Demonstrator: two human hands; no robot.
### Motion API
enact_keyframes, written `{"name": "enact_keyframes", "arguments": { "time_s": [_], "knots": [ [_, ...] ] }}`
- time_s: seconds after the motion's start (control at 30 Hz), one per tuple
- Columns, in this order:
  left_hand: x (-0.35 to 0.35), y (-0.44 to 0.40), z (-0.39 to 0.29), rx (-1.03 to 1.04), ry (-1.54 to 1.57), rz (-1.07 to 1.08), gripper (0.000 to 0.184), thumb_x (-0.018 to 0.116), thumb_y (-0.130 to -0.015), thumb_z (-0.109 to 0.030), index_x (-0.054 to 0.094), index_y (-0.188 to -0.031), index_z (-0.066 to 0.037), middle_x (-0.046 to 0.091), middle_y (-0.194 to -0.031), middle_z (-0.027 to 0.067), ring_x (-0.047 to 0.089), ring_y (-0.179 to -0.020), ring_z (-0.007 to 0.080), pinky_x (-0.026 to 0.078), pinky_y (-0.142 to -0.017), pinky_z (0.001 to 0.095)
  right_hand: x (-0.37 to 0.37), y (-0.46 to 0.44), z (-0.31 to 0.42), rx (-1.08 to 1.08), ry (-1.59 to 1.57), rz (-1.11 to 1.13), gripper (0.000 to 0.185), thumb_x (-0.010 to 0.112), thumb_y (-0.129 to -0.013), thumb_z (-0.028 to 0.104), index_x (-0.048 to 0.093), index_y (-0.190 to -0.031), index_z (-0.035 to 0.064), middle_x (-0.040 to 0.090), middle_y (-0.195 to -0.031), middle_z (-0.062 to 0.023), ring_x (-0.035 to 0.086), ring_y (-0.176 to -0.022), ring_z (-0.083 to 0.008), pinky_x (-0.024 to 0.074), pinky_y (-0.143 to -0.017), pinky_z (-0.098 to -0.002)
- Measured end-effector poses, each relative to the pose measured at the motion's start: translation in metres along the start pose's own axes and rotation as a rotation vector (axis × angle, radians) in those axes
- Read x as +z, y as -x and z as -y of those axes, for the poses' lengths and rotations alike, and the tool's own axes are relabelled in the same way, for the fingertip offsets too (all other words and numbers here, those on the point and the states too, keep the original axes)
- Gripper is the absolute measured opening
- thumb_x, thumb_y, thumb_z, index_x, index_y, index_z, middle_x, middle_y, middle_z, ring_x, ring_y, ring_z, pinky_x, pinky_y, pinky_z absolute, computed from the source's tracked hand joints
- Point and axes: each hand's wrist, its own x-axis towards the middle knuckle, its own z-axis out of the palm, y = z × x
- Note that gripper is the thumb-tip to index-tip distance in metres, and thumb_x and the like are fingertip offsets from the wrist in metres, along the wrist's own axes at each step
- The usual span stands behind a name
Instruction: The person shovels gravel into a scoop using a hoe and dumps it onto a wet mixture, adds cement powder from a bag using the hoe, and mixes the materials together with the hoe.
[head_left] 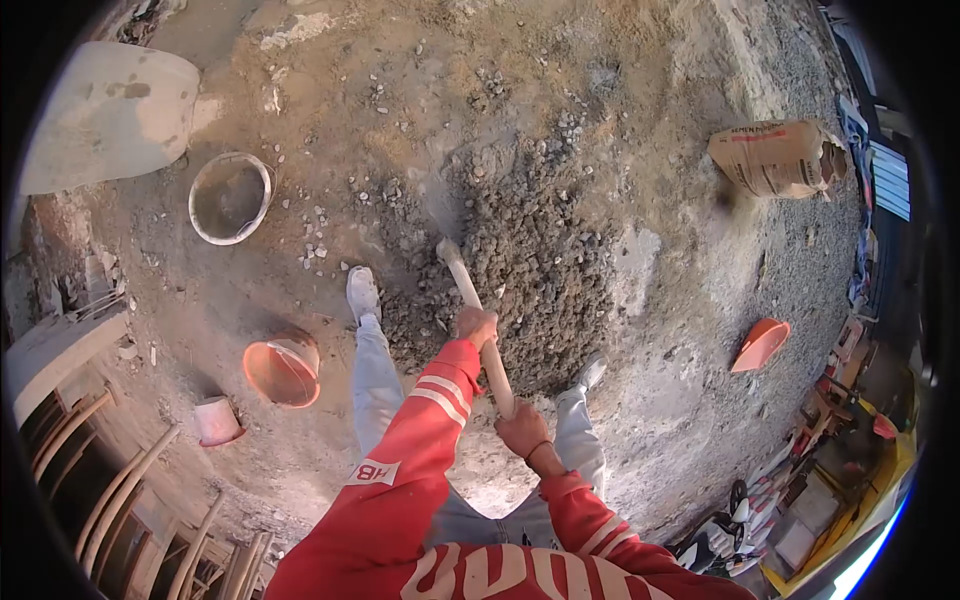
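Observation:
My left hand (pixel 477 326) is wrapped round the middle of the wooden handle of a hoe (pixel 466 284). Lower down, close to my body, my right hand (pixel 524 431) grips the same handle near its end. The hoe's head rests at the pile of wet grey concrete mix (pixel 545 265), and its blade is hard to tell apart from the mix. Gravel shows in the heap, which lies in front of my feet and between them.
At left are a bucket of grey water (pixel 230 198), an orange bucket (pixel 282 370), a small pale pail (pixel 217 421) and a large whitish container (pixel 115 115). A torn cement bag (pixel 775 160) lies at right, above an orange scoop-like piece (pixel 762 345). Wooden poles (pixel 130 490) line the lower left.

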Motion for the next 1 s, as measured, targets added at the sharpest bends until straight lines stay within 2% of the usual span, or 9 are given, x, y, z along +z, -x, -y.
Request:
{"name": "enact_keyframes", "arguments": {
  "time_s": [0.03,0.17,0.27,0.43,0.6,0.8,0.87,0.93,1.0],
  "knots": [
    [0.002,-0.001,0.005,0.057,0.108,-0.024,0.022,0.066,-0.08,-0.011,0.059,-0.089,0.008,0.065,-0.07,0.0162,0.067,-0.055,0.0282,0.055,-0.048,0.0387,-0.02,0.013,0.015,-0.043,-0.02,0.005,0.039,0.065,-0.075,0.022,0.061,-0.106,-0.0018,0.065,-0.089,-0.0313,0.065,-0.089,-0.0467,0.052,-0.08,-0.051],
    [-0.021,0.101,-0.034,-0.037,0.704,0.25,0.018,0.067,-0.082,-0.011,0.051,-0.084,-0.003,0.052,-0.064,0.0079,0.057,-0.051,0.0242,0.053,-0.052,0.0428,-0.096,0.096,0.014,-0.188,-0.065,0.012,0.041,0.066,-0.075,0.022,0.061,-0.103,-0.0063,0.065,-0.081,-0.0309,0.065,-0.083,-0.0465,0.0525,-0.075,-0.0508],
    [-0.014,0.119,-0.025,-0.063,1.002,0.264,0.02,0.069,-0.082,-0.013,0.051,-0.088,-0.006,0.051,-0.068,0.0061,0.056,-0.056,0.022,0.053,-0.057,0.0418,-0.109,0.147,-0.083,-0.265,0.045,0.03,0.047,0.067,-0.075,0.023,0.057,-0.111,-0.0055,0.065,-0.081,-0.0297,0.065,-0.081,-0.0456,0.0529,-0.073,-0.0523],
    [0.061,0.164,0.02,-0.026,0.971,0.046,0.022,0.069,-0.081,-0.008,0.049,-0.087,-0.01,0.044,-0.068,0.0004,0.046,-0.058,0.016,0.044,-0.06,0.0344,-0.092,0.117,-0.279,-0.22,0.257,-0.054,0.024,0.068,-0.076,0.021,0.059,-0.097,0.0107,0.065,-0.07,-0.0204,0.064,-0.069,-0.0441,0.0522,-0.063,-0.054],
    [0.084,0.223,0.061,0.065,1.117,-0.044,0.022,0.069,-0.084,-0.003,0.048,-0.09,-0.005,0.047,-0.069,0.0011,0.046,-0.056,0.016,0.044,-0.057,0.0366,-0.084,0.101,-0.338,-0.33,0.185,-0.239,0.007,0.063,-0.077,0.01,0.056,-0.079,0.0114,0.062,-0.066,-0.015,0.064,-0.065,-0.0388,0.0504,-0.056,-0.0493],
    [0.1,0.235,0.075,-0.061,0.892,-0.083,0.022,0.069,-0.087,-0.005,0.048,-0.092,-0.01,0.044,-0.069,-0.0008,0.041,-0.052,0.0136,0.039,-0.05,0.0337,-0.065,0.205,-0.265,0.024,0.125,-0.134,0.009,0.066,-0.071,0.01,0.06,-0.078,0.0109,0.064,-0.066,-0.0172,0.064,-0.062,-0.0401,0.0503,-0.06,-0.0516],
    [0.105,0.145,0.084,-0.107,0.801,0.048,0.019,0.065,-0.088,-0.003,0.046,-0.089,-0.007,0.044,-0.069,0.0017,0.041,-0.049,0.0139,0.038,-0.047,0.0329,-0.048,0.17,-0.217,0.192,0.136,-0.047,0.021,0.066,-0.071,0.015,0.069,-0.091,0.0106,0.067,-0.071,-0.0209,0.066,-0.07,-0.0421,0.0518,-0.067,-0.054],
    [0.109,0.016,0.072,-0.111,0.633,-0.017,0.016,0.063,-0.087,-0.001,0.047,-0.087,-0.003,0.047,-0.07,0.0056,0.046,-0.049,0.0156,0.039,-0.042,0.0321,-0.012,0.081,-0.179,0.249,0.01,-0.074,0.032,0.063,-0.075,0.017,0.07,-0.105,0.007,0.068,-0.083,-0.0245,0.066,-0.081,-0.0442,0.0529,-0.072,-0.0527],
    [0.091,-0.027,0.023,-0.006,0.412,0.048,0.012,0.062,-0.085,-0.003,0.051,-0.085,0.001,0.05,-0.068,0.0072,0.048,-0.046,0.0173,0.041,-0.04,0.0333,0.025,0.034,-0.137,0.238,-0.14,-0.092,0.03,0.062,-0.074,0.011,0.068,-0.102,0.0022,0.067,-0.083,-0.0266,0.065,-0.083,-0.0461,0.0532,-0.074,-0.0511]
  ]
}}
